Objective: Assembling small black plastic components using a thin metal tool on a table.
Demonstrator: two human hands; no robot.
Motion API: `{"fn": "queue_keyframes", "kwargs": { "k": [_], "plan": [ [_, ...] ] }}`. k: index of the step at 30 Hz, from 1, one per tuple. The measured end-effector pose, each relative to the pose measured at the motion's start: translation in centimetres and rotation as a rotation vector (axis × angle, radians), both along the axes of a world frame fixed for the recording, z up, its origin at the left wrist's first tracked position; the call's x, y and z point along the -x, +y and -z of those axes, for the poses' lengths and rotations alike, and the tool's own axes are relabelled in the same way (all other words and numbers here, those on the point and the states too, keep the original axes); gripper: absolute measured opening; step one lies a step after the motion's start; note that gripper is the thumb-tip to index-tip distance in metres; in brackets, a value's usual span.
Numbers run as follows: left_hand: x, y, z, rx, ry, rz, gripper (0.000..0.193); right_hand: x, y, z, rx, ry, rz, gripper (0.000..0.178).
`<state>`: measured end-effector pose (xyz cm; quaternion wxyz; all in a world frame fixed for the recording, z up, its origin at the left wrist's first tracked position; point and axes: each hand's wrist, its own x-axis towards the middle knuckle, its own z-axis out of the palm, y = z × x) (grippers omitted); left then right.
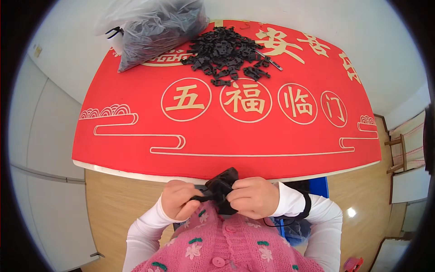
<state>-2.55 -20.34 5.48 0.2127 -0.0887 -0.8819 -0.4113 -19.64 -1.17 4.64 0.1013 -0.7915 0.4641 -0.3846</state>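
Observation:
A black folded item point(221, 187), its exact kind unclear, is between my two hands just off the table's near edge. A thin black strap-like end runs from it to my left hand point(181, 198), whose fingers are closed on that end. My right hand point(254, 196) grips the item's right side with fingers curled. My fingers hide part of it. Toward the far side of the table lies a heap of small black plastic buckles point(224, 51), well away from both hands.
A red cloth with gold figures covers the table point(253, 140). At the far left sits a clear plastic bag point(158, 34) of dark pieces. A slim silver tool point(274, 65) lies beside the heap. Below the table's right side stands a blue bin point(319, 187).

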Motion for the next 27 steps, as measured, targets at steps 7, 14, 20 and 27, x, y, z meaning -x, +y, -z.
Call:
{"fn": "queue_keyframes", "kwargs": {
  "k": [7,14,20,27],
  "plan": [
    [1.2,1.5,-0.1,0.212,0.1,-0.242,0.026,0.2,-0.2,-0.6,-0.031,-0.209,0.0,0.023],
    [2.3,0.5,-1.4,0.37,0.171,0.094,0.045,0.3,-0.3,-0.4,-0.125,-0.577,0.054,0.02],
    [2.9,0.3,-0.6,0.329,0.092,0.009,0.067,0.0,-0.2,-0.5,-0.045,-0.604,0.038,0.02],
    [5.0,-0.8,0.3,-0.106,-0.098,0.183,0.087,0.0,-0.2,0.4,-0.121,-0.845,-0.006,0.025]
  ]
}}
